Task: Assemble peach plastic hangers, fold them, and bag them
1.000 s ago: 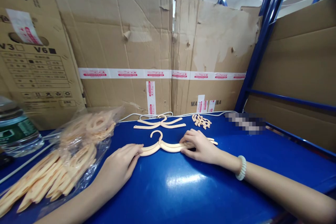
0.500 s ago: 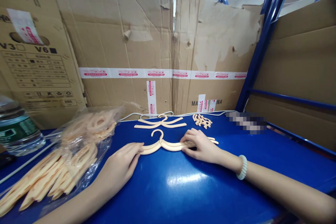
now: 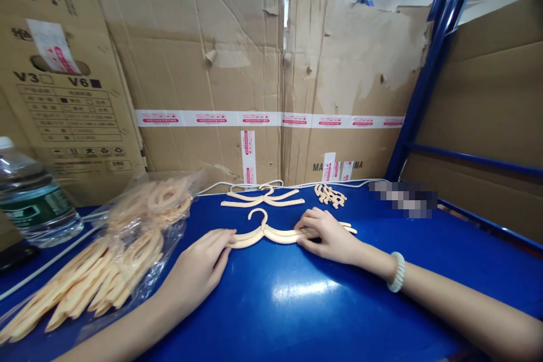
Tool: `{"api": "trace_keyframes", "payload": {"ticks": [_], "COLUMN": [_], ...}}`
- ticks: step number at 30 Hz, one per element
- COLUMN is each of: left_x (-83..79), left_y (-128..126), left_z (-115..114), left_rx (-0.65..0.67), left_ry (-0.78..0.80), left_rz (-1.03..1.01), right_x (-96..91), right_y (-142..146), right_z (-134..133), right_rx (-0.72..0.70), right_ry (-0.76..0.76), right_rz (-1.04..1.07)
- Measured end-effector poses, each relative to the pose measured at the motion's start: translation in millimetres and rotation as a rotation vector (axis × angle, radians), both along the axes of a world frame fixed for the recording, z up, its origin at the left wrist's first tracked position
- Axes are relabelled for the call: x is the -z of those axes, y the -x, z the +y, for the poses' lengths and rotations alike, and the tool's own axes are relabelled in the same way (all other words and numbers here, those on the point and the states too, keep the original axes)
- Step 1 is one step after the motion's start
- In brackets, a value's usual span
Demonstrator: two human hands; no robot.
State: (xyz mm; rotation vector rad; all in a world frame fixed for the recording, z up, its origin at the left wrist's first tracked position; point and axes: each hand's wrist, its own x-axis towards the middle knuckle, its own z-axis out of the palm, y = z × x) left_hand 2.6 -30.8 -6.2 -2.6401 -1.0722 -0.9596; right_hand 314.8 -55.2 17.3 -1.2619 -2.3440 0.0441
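A small stack of peach plastic hangers [image 3: 271, 233] lies on the blue table [image 3: 297, 305], hooks up. My left hand [image 3: 199, 267] lies flat with its fingertips touching the stack's left arm. My right hand [image 3: 328, 233] rests over the stack's right arm, fingers curled down onto it. A white bead bracelet sits on my right wrist. Behind the stack lies another hanger pair [image 3: 263, 198], and to its right a little heap of peach hooks [image 3: 330, 195].
A clear plastic bag [image 3: 106, 260] of peach hanger parts fills the left side. A water bottle [image 3: 31, 201] stands at the far left. Cardboard boxes [image 3: 203, 68] wall the back, and a white cable [image 3: 297, 184] runs along them. Blue rack posts [image 3: 428, 68] rise at right.
The view has shifted slightly, so everything sits a little further right and the bottle shows more. Both hands stay on the hanger stack as before.
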Motion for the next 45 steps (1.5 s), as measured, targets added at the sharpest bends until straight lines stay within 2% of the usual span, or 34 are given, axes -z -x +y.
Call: {"api": "trace_keyframes", "payload": {"ticks": [17, 45], "left_x": [-2.7, -0.6], "left_y": [0.5, 0.6], "left_z": [-3.2, -2.0], "left_rx": [-0.031, -0.046], "left_ry": [-0.013, -0.042], "left_rz": [0.095, 0.133], "right_x": [0.5, 7.2], "right_y": [0.3, 0.1], "right_z": [-0.5, 5.3], "right_rx": [-0.002, 0.035], "right_ry": [0.023, 0.006], "right_rz": [-0.008, -0.006]}}
